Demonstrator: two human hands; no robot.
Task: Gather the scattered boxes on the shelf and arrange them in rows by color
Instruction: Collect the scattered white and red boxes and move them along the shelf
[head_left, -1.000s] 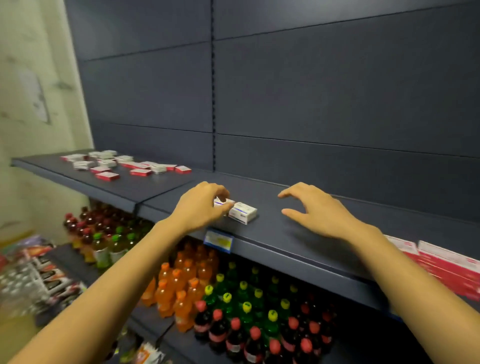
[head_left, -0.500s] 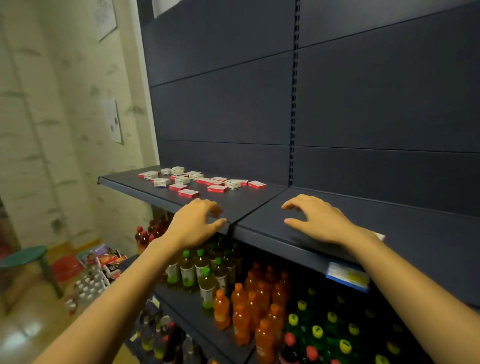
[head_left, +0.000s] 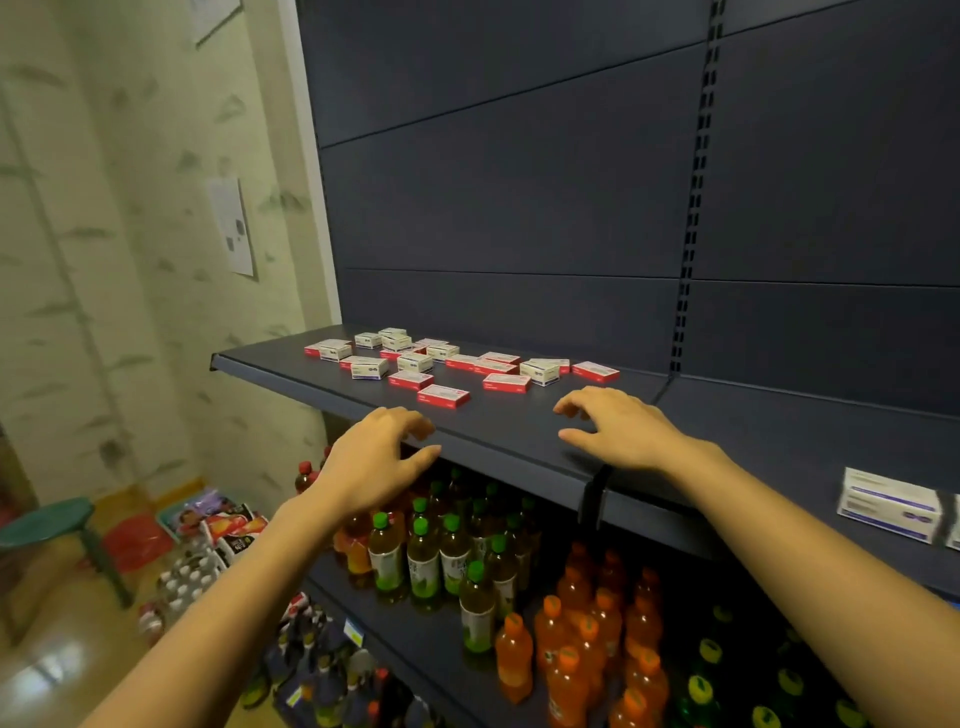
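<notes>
Two colours of box lie mixed on the shelf (head_left: 291, 371): flat red ones and slightly taller white ones, strewn across its left bay at odd angles, some touching, a few white ones apparently resting on others near the back. At the far left a red box (head_left: 312, 351) sits against a white box (head_left: 335, 352); further along, the nearest red box (head_left: 443, 396) lies alone near the front edge. The left hand (head_left: 371, 465) hovers at the shelf lip just in front of that box, empty, fingers curled and spread apart, thumb out to the side. The right hand (head_left: 621, 428) hangs low over bare shelf, also empty, fingers loosely splayed, with the scatter's right end just beyond its fingertips; whether it touches the surface I cannot tell. Far to the right, on the next bay, larger white packs (head_left: 891, 505) stand at the front edge, well apart from the scatter. These look like light, thin cardboard cartons: stiff enough to pinch, easy to crush if squeezed hard, and likely to slide freely on the smooth shelf. A sensible hold is thumb and fingers across the long side faces, or a flat palm sweeping several together; a careless nudge could push one off the front, where bottles (head_left: 423, 558) stand below.
</notes>
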